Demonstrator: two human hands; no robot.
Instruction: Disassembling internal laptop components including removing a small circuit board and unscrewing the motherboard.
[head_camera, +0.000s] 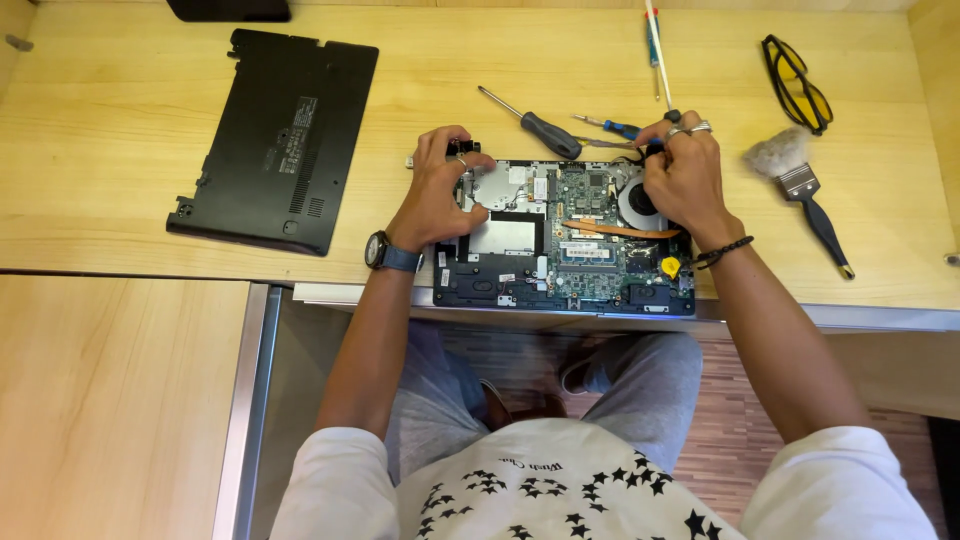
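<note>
A: Where does the work stand?

B: The opened laptop lies at the near edge of the surface, its board, fan and copper pipe exposed. The bottom cover lies well apart to the left.

A: And the hands?

B: The left hand grips the laptop's far-left corner, fingers curled narrow around a small black part at the hinge. The right hand sits over the far-right corner beside the fan, fingers pinched on a small dark item; what it is cannot be told, since the hand covers it.

A: Loose items?

B: A black-handled screwdriver and a blue-handled one lie just behind the laptop. A brush and yellow glasses lie to the right.

A: Risks?

B: Judged from this view: the laptop lies at the near edge, so a hard pull at either corner could slide it off. The rings on the right hand pass close to the bare board and could scratch or bridge contacts. Any small part freed near the edge could drop to the floor.
</note>
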